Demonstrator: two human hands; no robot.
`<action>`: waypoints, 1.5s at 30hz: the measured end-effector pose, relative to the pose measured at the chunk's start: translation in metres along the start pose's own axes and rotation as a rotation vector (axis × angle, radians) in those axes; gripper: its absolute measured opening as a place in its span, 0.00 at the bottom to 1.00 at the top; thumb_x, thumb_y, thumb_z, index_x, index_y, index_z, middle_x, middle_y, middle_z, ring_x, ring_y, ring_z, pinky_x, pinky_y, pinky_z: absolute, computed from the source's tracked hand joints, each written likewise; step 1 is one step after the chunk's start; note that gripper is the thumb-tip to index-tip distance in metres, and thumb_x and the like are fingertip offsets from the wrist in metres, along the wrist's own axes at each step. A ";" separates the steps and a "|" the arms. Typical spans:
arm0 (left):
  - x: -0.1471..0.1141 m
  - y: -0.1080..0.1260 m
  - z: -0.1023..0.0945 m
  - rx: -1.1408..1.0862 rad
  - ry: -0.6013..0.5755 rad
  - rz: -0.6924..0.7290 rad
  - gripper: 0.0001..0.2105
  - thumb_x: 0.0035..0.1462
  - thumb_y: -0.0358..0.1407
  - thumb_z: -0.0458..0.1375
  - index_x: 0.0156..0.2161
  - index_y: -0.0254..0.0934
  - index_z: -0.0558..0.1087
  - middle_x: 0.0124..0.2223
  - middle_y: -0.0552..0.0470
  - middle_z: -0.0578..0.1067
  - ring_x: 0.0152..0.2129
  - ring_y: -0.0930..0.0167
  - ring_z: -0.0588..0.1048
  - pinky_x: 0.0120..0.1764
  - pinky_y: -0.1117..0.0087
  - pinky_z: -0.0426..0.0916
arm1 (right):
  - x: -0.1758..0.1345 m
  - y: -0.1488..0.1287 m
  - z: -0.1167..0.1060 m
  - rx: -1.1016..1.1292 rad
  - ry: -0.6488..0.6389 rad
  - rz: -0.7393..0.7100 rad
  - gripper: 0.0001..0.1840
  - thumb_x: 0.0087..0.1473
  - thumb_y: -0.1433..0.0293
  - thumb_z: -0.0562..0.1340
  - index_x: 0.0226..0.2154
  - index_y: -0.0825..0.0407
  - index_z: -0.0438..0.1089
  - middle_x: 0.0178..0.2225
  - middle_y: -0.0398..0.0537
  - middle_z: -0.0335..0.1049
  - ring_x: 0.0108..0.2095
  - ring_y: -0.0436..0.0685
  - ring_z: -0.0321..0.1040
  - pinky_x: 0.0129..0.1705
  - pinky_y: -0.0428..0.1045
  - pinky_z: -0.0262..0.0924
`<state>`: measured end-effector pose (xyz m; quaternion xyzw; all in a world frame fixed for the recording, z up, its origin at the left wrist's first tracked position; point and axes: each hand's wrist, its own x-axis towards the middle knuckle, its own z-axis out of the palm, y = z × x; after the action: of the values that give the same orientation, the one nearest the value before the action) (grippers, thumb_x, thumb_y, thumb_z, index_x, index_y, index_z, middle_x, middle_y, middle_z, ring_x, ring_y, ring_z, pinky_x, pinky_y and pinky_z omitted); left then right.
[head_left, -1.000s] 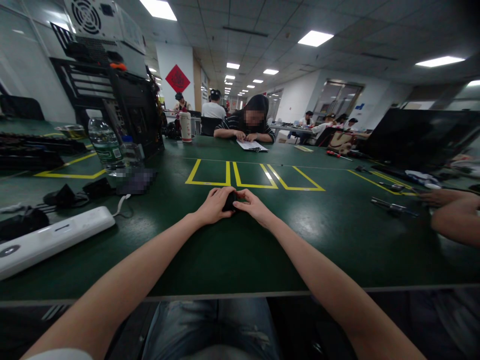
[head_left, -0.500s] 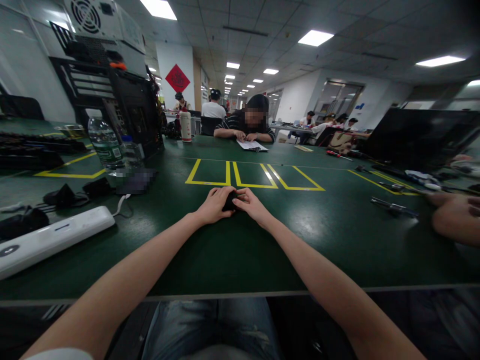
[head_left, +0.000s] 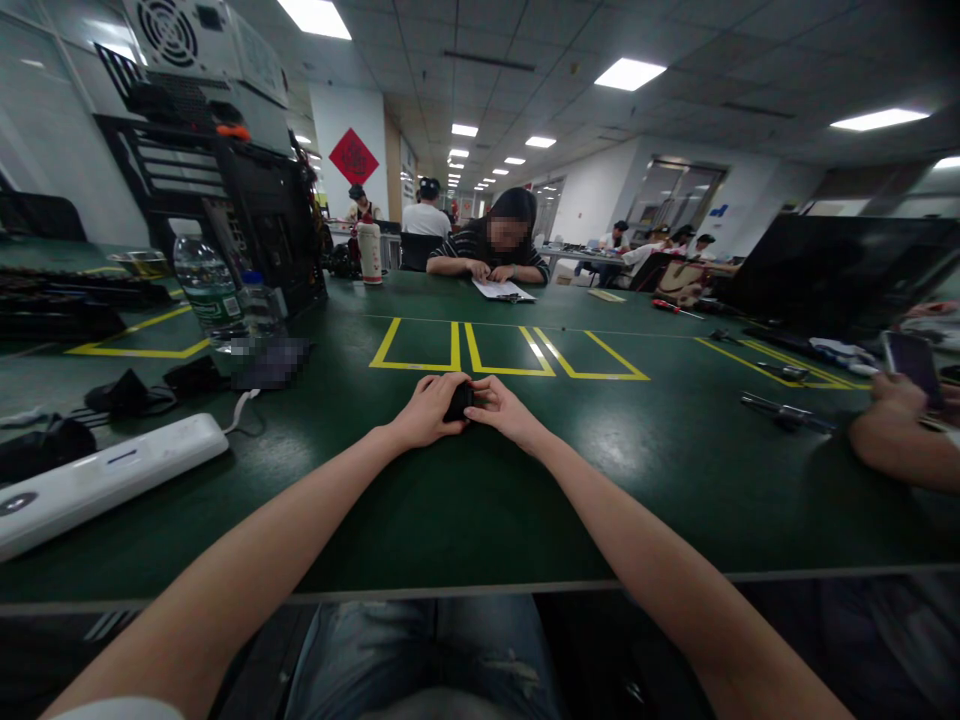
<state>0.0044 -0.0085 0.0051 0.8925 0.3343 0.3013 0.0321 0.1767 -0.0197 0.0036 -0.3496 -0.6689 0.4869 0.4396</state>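
Between my two hands is a small, dark, rounded object (head_left: 458, 402); its kind I cannot make out. My left hand (head_left: 429, 410) curls round its left side, fingers over the top and thumb at the near edge. From the right, my right hand (head_left: 504, 408) pinches the object with thumb and fingertips. Both hands rest low over the green table (head_left: 450, 510), just on the near side of the yellow tape outlines (head_left: 510, 374). Part of the object is covered by my fingers.
At left lie a white power strip (head_left: 112, 485), black adapters (head_left: 120, 393) and a water bottle (head_left: 206, 285) beside a computer case (head_left: 262, 220). Metal tools (head_left: 787, 412) lie at right, near another person's hand (head_left: 892, 420) holding a phone (head_left: 911, 365). Opposite, someone leans over a clipboard (head_left: 504, 291).
My hands stay in nearly the same place round the dark object, and a little more of it shows. At right, the other person's hand has moved and a phone now shows in it.
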 end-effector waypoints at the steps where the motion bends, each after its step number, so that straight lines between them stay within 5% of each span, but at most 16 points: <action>1: 0.000 0.000 0.000 -0.002 0.000 0.004 0.27 0.44 0.34 0.57 0.50 0.40 0.52 0.49 0.48 0.63 0.46 0.64 0.63 0.50 0.58 0.50 | 0.000 0.000 0.000 0.007 0.000 0.018 0.19 0.39 0.66 0.63 0.37 0.49 0.59 0.37 0.44 0.64 0.41 0.53 0.63 0.45 0.53 0.58; 13: 0.001 -0.003 0.004 0.010 0.023 0.006 0.29 0.42 0.35 0.58 0.50 0.40 0.52 0.48 0.49 0.63 0.45 0.64 0.62 0.50 0.59 0.49 | 0.006 0.008 0.001 -0.008 0.083 0.032 0.19 0.42 0.64 0.61 0.38 0.51 0.61 0.41 0.48 0.64 0.42 0.53 0.62 0.45 0.53 0.58; 27: 0.001 -0.003 0.002 -0.009 0.018 0.017 0.28 0.43 0.35 0.57 0.51 0.40 0.52 0.48 0.49 0.63 0.45 0.65 0.63 0.50 0.59 0.49 | 0.001 0.001 0.002 0.004 0.045 0.015 0.15 0.43 0.63 0.61 0.35 0.49 0.59 0.34 0.43 0.65 0.37 0.52 0.64 0.42 0.52 0.59; 35: 0.001 -0.004 0.003 0.004 0.021 0.012 0.29 0.43 0.35 0.58 0.51 0.40 0.52 0.49 0.48 0.63 0.46 0.64 0.63 0.50 0.58 0.50 | 0.007 0.009 -0.001 -0.032 0.079 0.060 0.20 0.42 0.64 0.61 0.40 0.51 0.60 0.42 0.48 0.63 0.43 0.54 0.61 0.46 0.55 0.56; 45: 0.001 -0.002 0.002 -0.009 0.011 0.007 0.28 0.44 0.36 0.57 0.51 0.40 0.52 0.48 0.48 0.63 0.45 0.64 0.63 0.50 0.58 0.49 | 0.001 0.001 0.000 -0.008 0.018 -0.006 0.19 0.39 0.67 0.63 0.35 0.49 0.59 0.37 0.43 0.64 0.41 0.52 0.62 0.45 0.53 0.57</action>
<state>0.0050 -0.0059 0.0035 0.8918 0.3302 0.3076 0.0331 0.1763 -0.0182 0.0031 -0.3536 -0.6679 0.4799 0.4457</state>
